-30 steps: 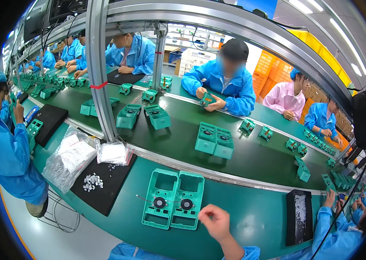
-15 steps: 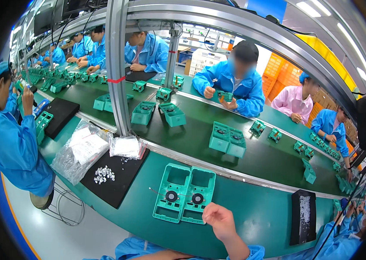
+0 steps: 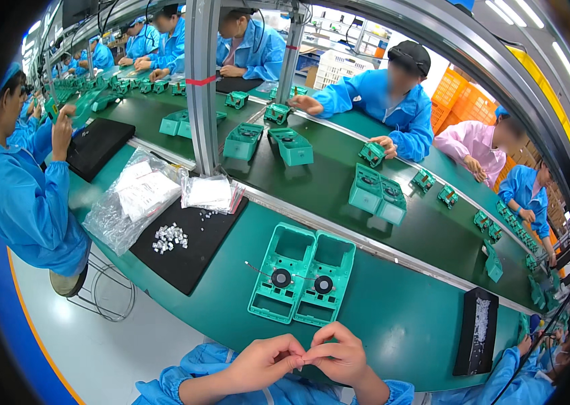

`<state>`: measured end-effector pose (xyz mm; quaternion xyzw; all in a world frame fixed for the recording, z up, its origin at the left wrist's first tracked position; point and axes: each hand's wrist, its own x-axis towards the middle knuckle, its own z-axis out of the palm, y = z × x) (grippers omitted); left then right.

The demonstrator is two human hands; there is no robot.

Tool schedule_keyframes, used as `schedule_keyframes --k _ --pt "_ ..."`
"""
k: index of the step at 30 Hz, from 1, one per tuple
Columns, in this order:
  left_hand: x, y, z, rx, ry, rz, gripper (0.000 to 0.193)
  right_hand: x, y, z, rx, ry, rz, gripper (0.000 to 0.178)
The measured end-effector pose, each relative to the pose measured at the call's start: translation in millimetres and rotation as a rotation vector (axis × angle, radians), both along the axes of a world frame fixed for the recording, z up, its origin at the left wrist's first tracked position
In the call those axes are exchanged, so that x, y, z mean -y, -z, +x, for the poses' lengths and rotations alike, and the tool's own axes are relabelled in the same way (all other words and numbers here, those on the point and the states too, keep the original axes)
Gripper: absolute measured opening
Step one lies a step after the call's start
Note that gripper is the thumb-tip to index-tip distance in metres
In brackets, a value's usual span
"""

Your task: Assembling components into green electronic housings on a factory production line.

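My left hand (image 3: 263, 362) and my right hand (image 3: 340, 356) meet at the near edge of the green workbench. Both pinch with thumb and fingers, tips touching each other; whatever lies between them is too small or hidden to make out. Just beyond them, two open green plastic housings lie side by side, the left housing (image 3: 269, 297) and the right housing (image 3: 331, 301). Each carries a round black fan, the left fan (image 3: 281, 277) and the right fan (image 3: 323, 284). A thin cable with a small pale end sticks out past the left housing's side.
Left of the housings, small white pieces (image 3: 169, 238) lie on a black pad (image 3: 194, 266), beside clear plastic bags (image 3: 138, 192). A black tray (image 3: 463, 347) of small translucent bits stands right. Beyond runs a green conveyor (image 3: 325, 192) with more housings; co-workers in blue sit around.
My left hand has come up into view and met my right hand, which moved back from the housings toward me. Across the belt, a co-worker has lowered a green part onto the belt.
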<state>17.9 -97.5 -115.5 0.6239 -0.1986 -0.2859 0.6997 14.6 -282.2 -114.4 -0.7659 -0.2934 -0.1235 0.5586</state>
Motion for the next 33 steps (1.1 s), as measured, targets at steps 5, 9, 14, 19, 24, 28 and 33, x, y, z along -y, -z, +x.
schedule_keyframes --k 5,9,14,19,24,28,33 --pt "3 10 -4 0.015 -0.077 -0.047 0.012 -2 4 -7 0.003 0.082 -0.008 0.019" --pt "4 4 -4 0.212 -0.187 0.001 0.006 -4 -1 -7 -0.02 0.079 0.006 0.017" --pt "1 8 -7 0.778 -0.334 0.184 0.011 -14 -7 -7 -0.044 0.086 -0.047 0.013" --pt "-56 -8 3 0.871 -0.311 0.337 0.019 -6 -6 -20 -0.055 0.081 -0.151 0.009" --pt "-187 20 -41 -0.009 -0.631 0.603 0.038 37 8 -116 -0.391 -0.054 0.025 0.008" --pt "-190 108 -147 -0.139 -0.401 0.896 0.074 56 98 -192 -0.613 0.624 0.15 0.011" --pt "-146 137 -125 -0.437 -0.619 0.555 0.078 99 239 -180 -0.577 0.52 -0.278 0.017"
